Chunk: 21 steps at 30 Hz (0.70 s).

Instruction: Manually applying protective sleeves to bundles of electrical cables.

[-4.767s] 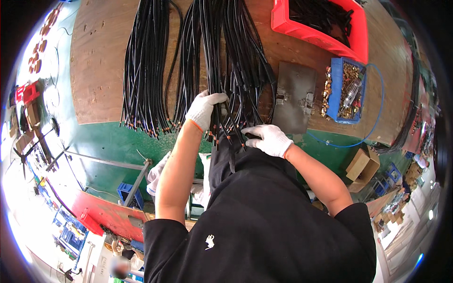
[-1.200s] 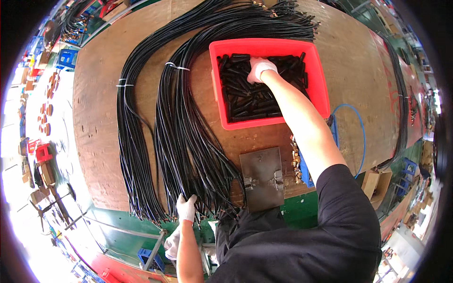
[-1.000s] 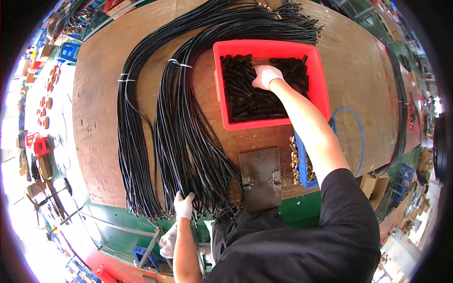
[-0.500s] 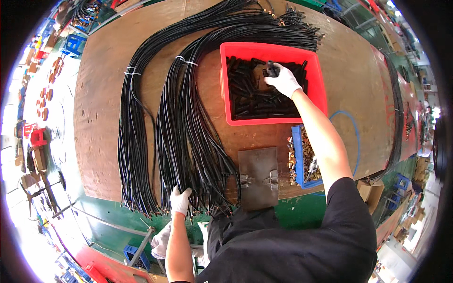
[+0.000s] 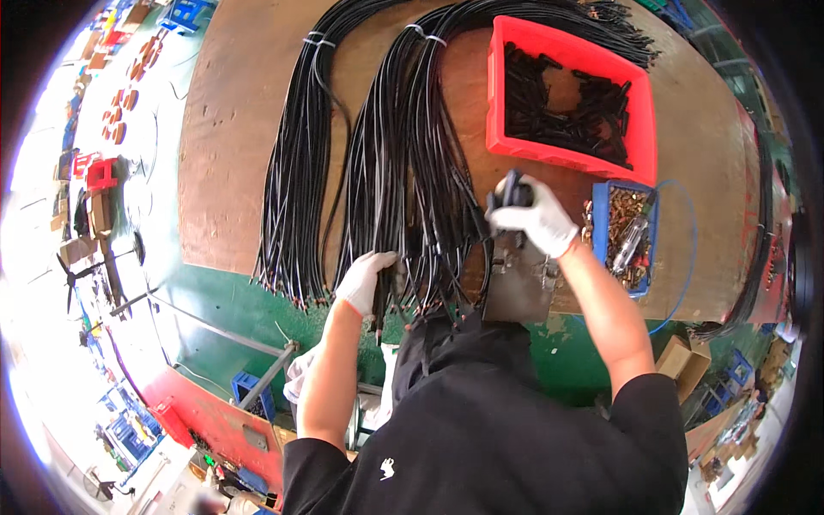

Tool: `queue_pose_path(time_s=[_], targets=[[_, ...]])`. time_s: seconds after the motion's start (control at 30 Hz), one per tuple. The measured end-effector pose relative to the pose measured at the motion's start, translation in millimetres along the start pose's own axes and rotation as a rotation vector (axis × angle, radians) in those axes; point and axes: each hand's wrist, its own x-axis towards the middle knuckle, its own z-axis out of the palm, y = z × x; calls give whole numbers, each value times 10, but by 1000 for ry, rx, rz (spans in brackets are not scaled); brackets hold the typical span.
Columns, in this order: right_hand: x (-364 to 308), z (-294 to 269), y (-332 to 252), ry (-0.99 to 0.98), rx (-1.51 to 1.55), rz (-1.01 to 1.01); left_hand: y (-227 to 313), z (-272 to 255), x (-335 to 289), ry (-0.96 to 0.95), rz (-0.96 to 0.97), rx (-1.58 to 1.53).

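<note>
My left hand (image 5: pixel 364 281), in a white glove, is closed on black cables near the lower ends of the middle cable bundle (image 5: pixel 378 180). Copper-coloured tips show along the ends of the bundle. Gloved in white too, my right hand (image 5: pixel 542 220) grips several short black sleeves (image 5: pixel 512 194) above the table, between the bundle and the red bin (image 5: pixel 566 160). Motion blurs these sleeves a little, so their exact number cannot be made out. More black sleeves (image 5: pixel 592 112) lie loose in the red bin.
A blue bin (image 5: pixel 602 225) of brass-coloured fittings stands at the right, with a silver tool (image 5: pixel 631 244) lying on them. A metal plate (image 5: pixel 518 290) sits at the table's near edge. Another tied cable bundle (image 5: pixel 296 172) lies left; a blue hose (image 5: pixel 692 249) curves at right.
My right hand has come out of the red bin toward me, bringing black sleeves. My left hand remains at the cable ends. The whole view has shifted, with the table now higher in the picture.
</note>
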Motion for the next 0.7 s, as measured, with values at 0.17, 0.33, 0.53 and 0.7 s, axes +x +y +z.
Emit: queue_pose_path(time_s=[0.17, 0.33, 0.53, 0.7], targets=[[-347, 673, 723, -71, 81, 207, -50, 91, 36, -25, -67, -68], [-714, 765, 810, -172, -48, 242, -71, 190, 29, -79, -14, -70], [-1025, 647, 710, -296, -196, 263, -129, 315, 76, -149, -5, -180], [-1153, 623, 717, -342, -216, 259, -112, 362, 75, -175, -14, -162]])
